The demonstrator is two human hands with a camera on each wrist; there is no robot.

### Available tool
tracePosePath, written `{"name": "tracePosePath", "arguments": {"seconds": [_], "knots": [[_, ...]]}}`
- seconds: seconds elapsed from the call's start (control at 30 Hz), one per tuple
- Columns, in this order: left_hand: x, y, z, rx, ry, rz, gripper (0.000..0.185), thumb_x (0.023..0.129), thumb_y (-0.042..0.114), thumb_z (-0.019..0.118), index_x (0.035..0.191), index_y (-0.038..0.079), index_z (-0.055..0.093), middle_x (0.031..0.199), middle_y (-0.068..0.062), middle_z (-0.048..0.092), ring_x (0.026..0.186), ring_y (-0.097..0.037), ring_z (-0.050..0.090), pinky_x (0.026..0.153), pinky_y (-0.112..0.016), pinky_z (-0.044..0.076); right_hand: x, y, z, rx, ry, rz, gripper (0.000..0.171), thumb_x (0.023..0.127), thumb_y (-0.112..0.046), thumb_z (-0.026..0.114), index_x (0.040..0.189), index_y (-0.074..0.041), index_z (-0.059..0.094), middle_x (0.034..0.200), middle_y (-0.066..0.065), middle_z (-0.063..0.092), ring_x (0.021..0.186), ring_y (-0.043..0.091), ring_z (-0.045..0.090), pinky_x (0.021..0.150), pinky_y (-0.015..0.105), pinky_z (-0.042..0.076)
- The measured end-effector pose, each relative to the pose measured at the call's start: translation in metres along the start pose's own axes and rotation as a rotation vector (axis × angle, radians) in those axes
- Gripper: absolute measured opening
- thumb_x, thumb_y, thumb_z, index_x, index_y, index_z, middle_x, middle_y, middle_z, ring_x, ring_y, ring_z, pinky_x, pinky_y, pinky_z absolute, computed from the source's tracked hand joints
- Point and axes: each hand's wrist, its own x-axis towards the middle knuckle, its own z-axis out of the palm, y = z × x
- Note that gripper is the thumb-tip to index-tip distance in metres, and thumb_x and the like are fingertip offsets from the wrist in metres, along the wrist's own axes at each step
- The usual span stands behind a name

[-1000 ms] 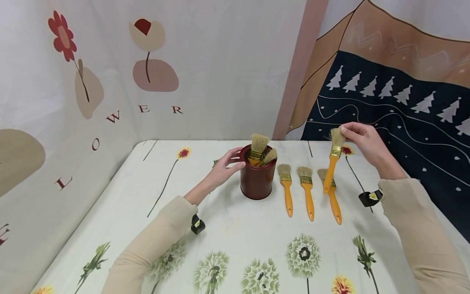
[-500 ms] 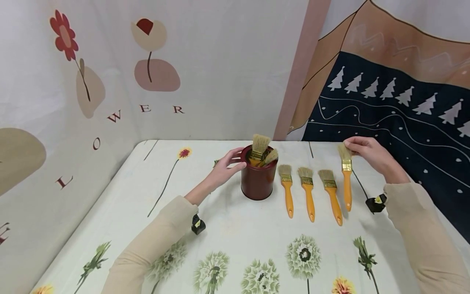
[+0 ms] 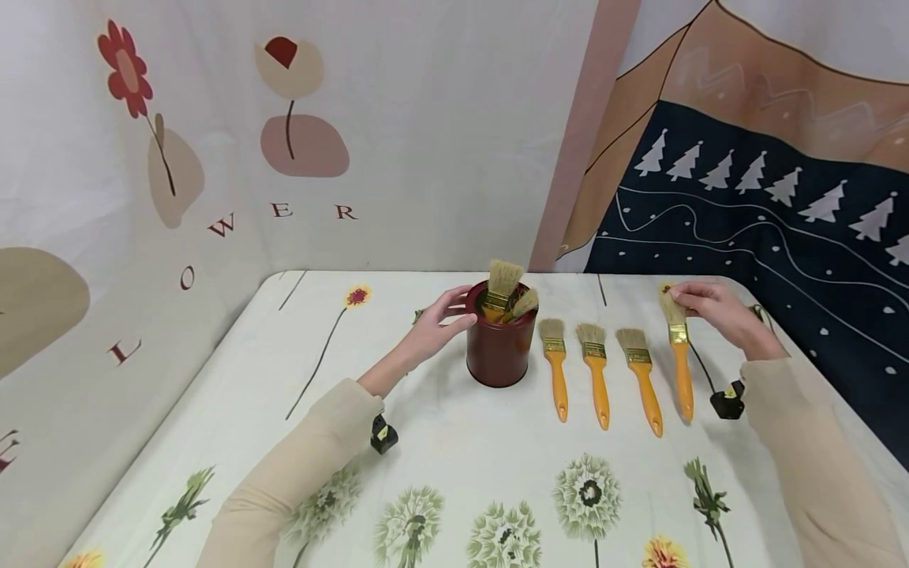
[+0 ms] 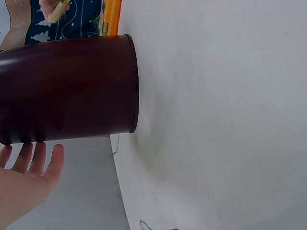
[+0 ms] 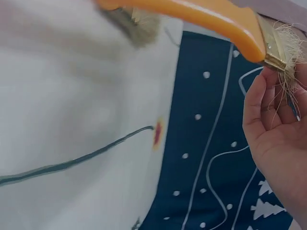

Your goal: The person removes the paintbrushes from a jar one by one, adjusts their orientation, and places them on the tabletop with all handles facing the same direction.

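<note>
The right hand [image 3: 713, 312] pinches the bristle end of a paintbrush [image 3: 678, 351] near the desk's far right corner. The orange handle points toward the near edge and appears to lie on the desk [image 3: 440, 465], so the hold reads as a light fingertip pinch for setting the brush straight. In the right wrist view the fingers [image 5: 268, 115] curl round the frayed bristles just past the brass band, with the handle running away across the cloth.

That brush sits at the right end of a row. Three more brushes [image 3: 596, 371] lie just to its left, side by side, bristles toward the far edge and handles toward the near edge, apart from one another. The even spacing suggests they are being laid out in order.

The left hand [image 3: 436, 319] rests against the left side of a dark red can [image 3: 499, 343], which stands upright near the middle of the far half of the desk. Its fingers are straight and relaxed, lying along the wall near the rim, probably to keep the can from sliding or tipping. Two brushes [image 3: 506, 290] stand in the can with bristles up, leaning on the rim.

A flower-printed cloth covers the desk, and printed hangings close it in behind and on both sides.
</note>
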Motion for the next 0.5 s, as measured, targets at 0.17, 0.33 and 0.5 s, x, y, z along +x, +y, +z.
{"name": "tracePosePath", "arguments": {"seconds": [0.17, 0.33, 0.5], "knots": [[-0.001, 0.001, 0.001, -0.004, 0.0, -0.005, 0.055, 0.089, 0.021, 0.054, 0.136, 0.008, 0.03, 0.131, -0.014, 0.038, 0.118, -0.027, 0.037, 0.09, -0.041, 0.037, 0.002, 0.009, 0.006, -0.054, -0.036, 0.092, 0.042, 0.095, -0.024, 0.041, 0.113, 0.014, 0.044, 0.105, 0.011, 0.049, 0.078, -0.001, 0.048, 0.07, 0.014, 0.044], [-0.001, 0.001, 0.001, -0.006, 0.002, -0.01, 0.055, 0.089, 0.021, 0.054, 0.136, 0.008, 0.03, 0.131, -0.014, 0.038, 0.118, -0.027, 0.037, 0.09, -0.041, 0.037, 0.005, 0.021, 0.012, -0.083, -0.089, 0.156, 0.045, 0.095, -0.025, 0.038, 0.117, 0.014, 0.041, 0.11, 0.021, 0.044, 0.085, 0.015, 0.046, 0.076, 0.023, 0.044], [-0.001, 0.002, 0.001, -0.002, 0.002, -0.001, 0.055, 0.089, 0.02, 0.054, 0.136, 0.007, 0.03, 0.131, -0.014, 0.038, 0.117, -0.028, 0.038, 0.09, -0.041, 0.038, 0.006, 0.033, 0.016, -0.114, -0.102, 0.197, 0.042, 0.095, -0.022, 0.037, 0.117, 0.014, 0.041, 0.106, 0.019, 0.046, 0.087, 0.023, 0.043, 0.076, 0.032, 0.042]]}}
